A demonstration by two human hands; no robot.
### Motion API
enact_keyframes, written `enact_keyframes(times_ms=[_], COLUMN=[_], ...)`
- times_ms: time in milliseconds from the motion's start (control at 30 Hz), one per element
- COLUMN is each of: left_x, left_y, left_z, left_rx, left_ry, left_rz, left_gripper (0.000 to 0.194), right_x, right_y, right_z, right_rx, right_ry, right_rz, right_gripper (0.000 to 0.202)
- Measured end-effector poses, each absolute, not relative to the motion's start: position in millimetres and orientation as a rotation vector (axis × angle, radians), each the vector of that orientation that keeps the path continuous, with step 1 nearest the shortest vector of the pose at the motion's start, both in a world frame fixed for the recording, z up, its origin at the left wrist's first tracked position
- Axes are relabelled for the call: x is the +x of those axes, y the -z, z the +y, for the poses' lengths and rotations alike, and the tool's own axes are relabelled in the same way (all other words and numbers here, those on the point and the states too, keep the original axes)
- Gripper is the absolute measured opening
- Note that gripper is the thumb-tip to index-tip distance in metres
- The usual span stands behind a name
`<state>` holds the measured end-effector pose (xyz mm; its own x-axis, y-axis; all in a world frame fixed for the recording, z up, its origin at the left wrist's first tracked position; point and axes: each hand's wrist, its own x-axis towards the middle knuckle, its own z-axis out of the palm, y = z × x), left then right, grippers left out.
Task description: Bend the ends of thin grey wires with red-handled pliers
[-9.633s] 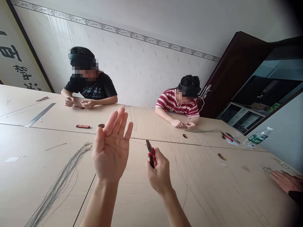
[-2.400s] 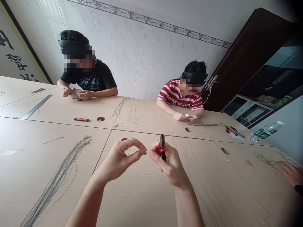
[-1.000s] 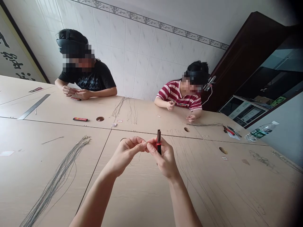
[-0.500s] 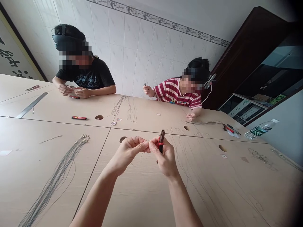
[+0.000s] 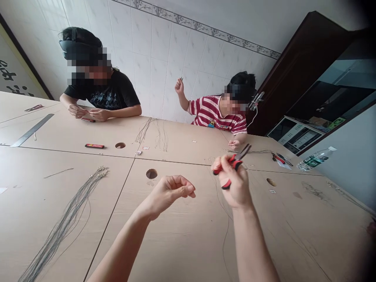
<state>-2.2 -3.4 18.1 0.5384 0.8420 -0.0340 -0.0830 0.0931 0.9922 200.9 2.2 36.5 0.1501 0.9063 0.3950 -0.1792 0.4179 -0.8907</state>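
Note:
My right hand (image 5: 235,184) is closed round pliers (image 5: 241,154) with red and black handles, their dark jaws pointing up and right. A thin dark cord (image 5: 223,244) trails below this hand over the table; whether its fingers also hold the cord I cannot tell. Left of it, my left hand (image 5: 169,196) hovers over the table with thumb and fingertips pinched together. What sits in that pinch, if anything, is too small to see. A bundle of grey cords (image 5: 69,213) with metal ends lies to the left of my hands.
Across the table (image 5: 164,250) sit two people, one raising a hand (image 5: 179,86) with a small tool. A metal ruler (image 5: 33,130), a red-and-black cutter (image 5: 94,146), other red-handled pliers (image 5: 278,158) and a water bottle (image 5: 316,159) lie about. Round holes (image 5: 151,174) pierce the tabletop.
My hands have come apart. The right has moved right with the pliers, which have swung to tilt right; the left stays pinched, slightly lower. The person at right has raised a hand.

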Motion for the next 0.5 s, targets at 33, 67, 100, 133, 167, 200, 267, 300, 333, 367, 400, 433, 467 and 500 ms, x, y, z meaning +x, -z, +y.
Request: enact_keyframes(times_ms=[33,67,100,133,167,200,267,300,333,367,400,433,467,500], left_x=[1.2,4.8,8.6,12.2,15.8,19.3,26.4,30.4,35.1,40.5,46.9,54.2,62.4,71.3], left_y=[-16.6,-14.8,-12.7,-10.2,-7.3,-4.0,3.7,8.0,12.4,17.1,21.8,26.8,32.0,37.6], left_z=[-4.2,-5.0,-5.5,-5.7,-5.7,-5.5,-5.6,-6.6,-8.9,-12.9,-18.9,-27.2,-37.6,-50.0], left_rx=[1.306,1.304,1.3,1.295,1.291,1.291,1.298,1.308,1.323,1.343,1.365,1.39,1.419,1.45], left_ry=[-0.775,-0.758,-0.742,-0.725,-0.707,-0.687,-0.646,-0.623,-0.597,-0.571,-0.547,-0.522,-0.505,-0.482], left_rz=[0.742,0.732,0.717,0.703,0.691,0.681,0.675,0.674,0.674,0.677,0.685,0.698,0.716,0.73], left_gripper=[0.023,0.023,0.023,0.024,0.025,0.026,0.029,0.031,0.033,0.035,0.036,0.038,0.037,0.036], right_x=[210.6,220.7,231.2,241.7,252.3,262.6,281.7,290.2,297.7,304.3,310.1,315.0,319.4,323.3], right_y=[-43.0,-49.7,-56.5,-63.3,-69.9,-76.4,-89.4,-96.1,-103.0,-109.9,-116.8,-123.5,-129.7,-135.2], right_z=[1.9,1.3,0.4,-0.6,-1.4,-2.1,-2.1,-1.2,0.3,2.6,5.6,9.2,13.3,17.7], right_rx=[-0.791,-0.776,-0.761,-0.747,-0.735,-0.722,-0.712,-0.719,-0.725,-0.737,-0.76,-0.794,-0.84,-0.88], right_ry=[-0.935,-0.944,-0.954,-0.956,-0.959,-0.96,-0.954,-0.95,-0.936,-0.921,-0.906,-0.893,-0.887,-0.887], right_rz=[-1.114,-1.077,-1.049,-1.018,-0.996,-0.98,-0.952,-0.939,-0.925,-0.91,-0.902,-0.905,-0.915,-0.924], right_gripper=[0.019,0.02,0.02,0.019,0.018,0.017,0.015,0.014,0.013,0.012,0.012,0.016,0.022,0.026])
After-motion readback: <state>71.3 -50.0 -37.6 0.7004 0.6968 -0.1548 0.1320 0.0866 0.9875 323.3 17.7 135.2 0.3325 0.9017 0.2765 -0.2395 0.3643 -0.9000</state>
